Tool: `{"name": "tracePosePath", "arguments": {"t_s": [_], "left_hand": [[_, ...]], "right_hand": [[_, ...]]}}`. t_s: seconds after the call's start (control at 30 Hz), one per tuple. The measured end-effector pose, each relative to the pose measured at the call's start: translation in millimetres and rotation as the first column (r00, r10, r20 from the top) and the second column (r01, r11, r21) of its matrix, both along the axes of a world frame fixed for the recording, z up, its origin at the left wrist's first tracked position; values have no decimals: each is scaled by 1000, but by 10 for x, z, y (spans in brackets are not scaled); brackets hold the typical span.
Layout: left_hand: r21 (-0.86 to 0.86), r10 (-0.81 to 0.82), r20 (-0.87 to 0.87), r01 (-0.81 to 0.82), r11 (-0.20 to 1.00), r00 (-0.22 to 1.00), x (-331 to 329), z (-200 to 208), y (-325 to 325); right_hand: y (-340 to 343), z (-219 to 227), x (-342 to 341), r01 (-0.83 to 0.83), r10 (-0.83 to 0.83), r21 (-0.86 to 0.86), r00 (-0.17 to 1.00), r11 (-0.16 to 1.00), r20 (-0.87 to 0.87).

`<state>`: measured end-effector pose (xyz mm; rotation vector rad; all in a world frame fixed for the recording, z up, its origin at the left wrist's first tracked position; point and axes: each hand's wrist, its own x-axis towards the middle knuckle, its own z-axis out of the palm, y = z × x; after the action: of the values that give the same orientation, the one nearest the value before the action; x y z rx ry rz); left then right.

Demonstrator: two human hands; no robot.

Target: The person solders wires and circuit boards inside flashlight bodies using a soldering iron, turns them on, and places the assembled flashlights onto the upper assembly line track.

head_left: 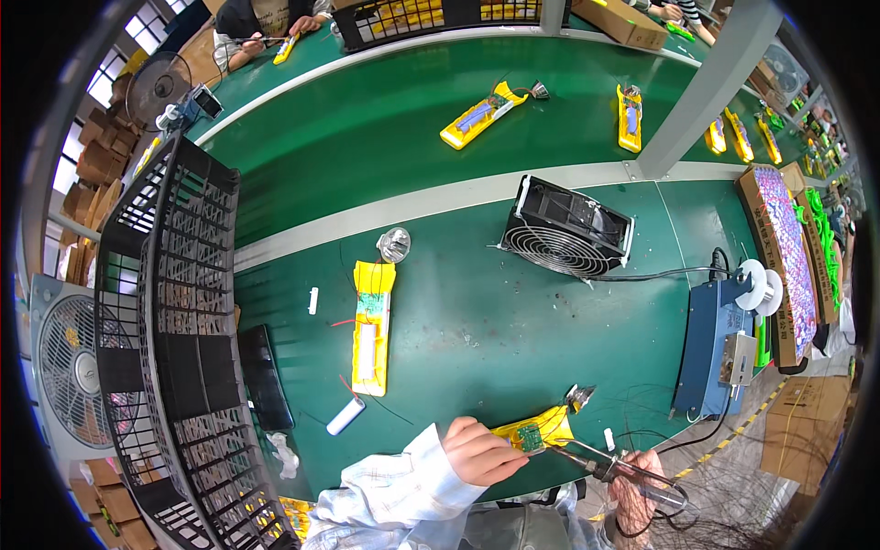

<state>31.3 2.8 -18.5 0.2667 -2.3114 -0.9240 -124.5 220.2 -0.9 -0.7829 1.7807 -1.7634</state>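
Near the front edge of the bench, my left hand [481, 452] has its fingers closed on a yellow flashlight housing [555, 423]. A small green circuit board [529, 437] sits in the housing, and a silver reflector [579, 397] lies at its far right end. My right hand [631, 502], partly behind loose hair, grips a soldering iron [660, 493]. The iron's tip points left, close to the board; whether it touches cannot be made out. To the left lies another opened yellow housing [371, 335] with a white cell, a board and a wired reflector [394, 245].
A black fan [568, 234] stands at the back, a blue soldering station [710, 348] on the right. Left are a tall black crate [197, 367], a phone [266, 376] and a loose battery [346, 415]. Beyond the rail, flashlight housings [477, 117] lie on a green belt; co-workers sit there.
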Motion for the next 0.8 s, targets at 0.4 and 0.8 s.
{"name": "tracePosePath", "arguments": {"t_s": [0.4, 0.8], "left_hand": [[31, 42, -75, -39, 999, 996, 3, -98, 67], [-3, 8, 25, -8, 1000, 1000, -118, -28, -30]], "right_hand": [[301, -217, 39, 61, -87, 120, 970, 991, 226], [-319, 314, 157, 366, -380, 102, 894, 925, 237]]}}
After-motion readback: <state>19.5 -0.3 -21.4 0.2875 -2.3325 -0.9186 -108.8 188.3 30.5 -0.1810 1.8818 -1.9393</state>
